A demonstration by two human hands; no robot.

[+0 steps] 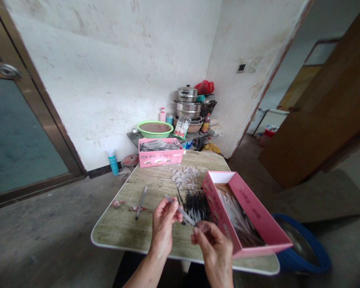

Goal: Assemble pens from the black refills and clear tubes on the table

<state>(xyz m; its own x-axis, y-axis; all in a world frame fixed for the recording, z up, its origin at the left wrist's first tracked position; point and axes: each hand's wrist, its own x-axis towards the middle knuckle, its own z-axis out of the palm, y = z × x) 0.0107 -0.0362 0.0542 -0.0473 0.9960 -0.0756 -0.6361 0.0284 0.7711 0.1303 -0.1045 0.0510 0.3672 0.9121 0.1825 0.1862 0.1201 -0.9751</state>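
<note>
A: While both hands are raised over the wood-patterned desk (pixel 117 228) in the head view, where is the thing they hold?

B: The slim, translucent grey plastic pen (pixel 181 210) is left of the long, open pink cardboard box (pixel 258 216). The left hand (pixel 164 224) pinches it partway along; the right hand (pixel 214 242), nearer the box, has its fingertips closed at the pen's other end.

A: How would you handle that well?

B: I'd steady the barrel with the left thumb and have the right fingertips work straight along its length, since a sideways push could bend or skew something so thin. I'd also mind the thin black plastic pieces (pixel 198 206) heaped beside the box's left wall; they look easy to scatter.

A: What can't you make out?

B: The pen's end within the right fingertips: they cover it, so I cannot tell whether another small part is pinched there. The pen and left hand also screen some of the black heap. Inside the box, the whitish plastic barrels (pixel 232 208) blur together, too many to count. To its right, the round blue plastic basin (pixel 322 260) is partly hidden by the box.
</note>
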